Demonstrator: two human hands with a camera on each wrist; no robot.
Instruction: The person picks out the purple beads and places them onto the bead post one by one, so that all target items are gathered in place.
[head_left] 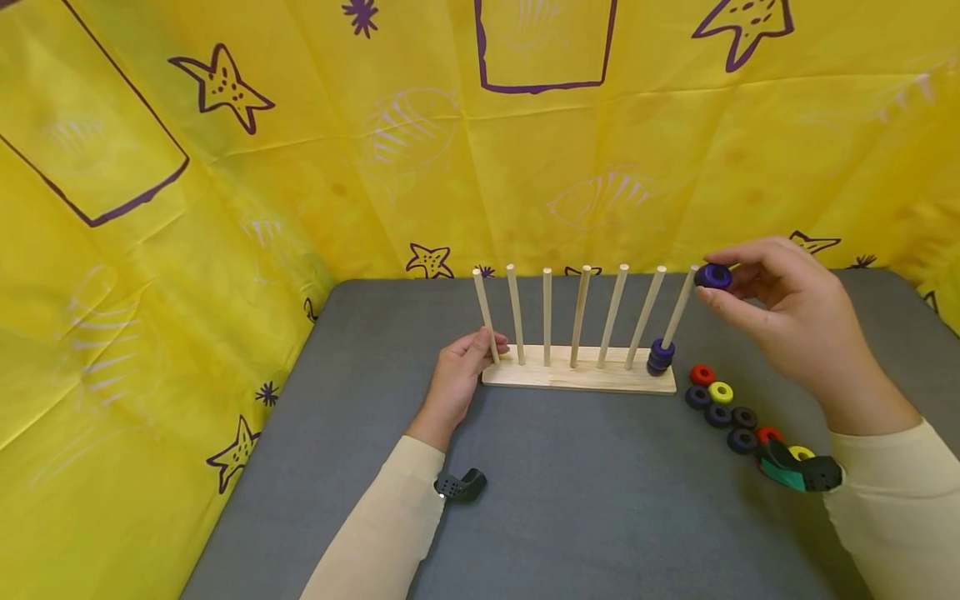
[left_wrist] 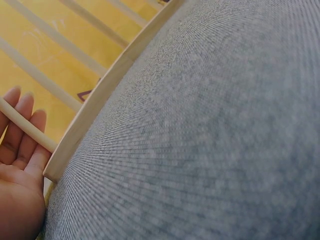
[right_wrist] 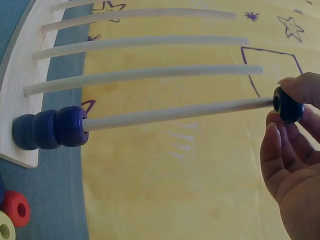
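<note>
My right hand (head_left: 795,317) pinches a dark blue wooden ring (head_left: 713,276) between thumb and fingers. The ring is tilted right at the tip of the rightmost peg (right_wrist: 185,112), as the right wrist view also shows. Low on that peg sit three blue rings (right_wrist: 47,127), stacked against the base. The pale wooden peg stand (head_left: 577,377) carries a row of several upright pegs. At its left end my left hand (head_left: 456,375) holds the stand, with thumb and fingers around the foot of the leftmost peg (left_wrist: 27,126).
Loose rings lie on the grey tabletop (head_left: 585,500) right of the stand: several dark ones (head_left: 718,415), a red ring (head_left: 702,375) and a yellow ring (head_left: 721,392) among them. Others are partly behind my right wrist strap (head_left: 802,473). A yellow patterned cloth (head_left: 450,183) hangs behind the table.
</note>
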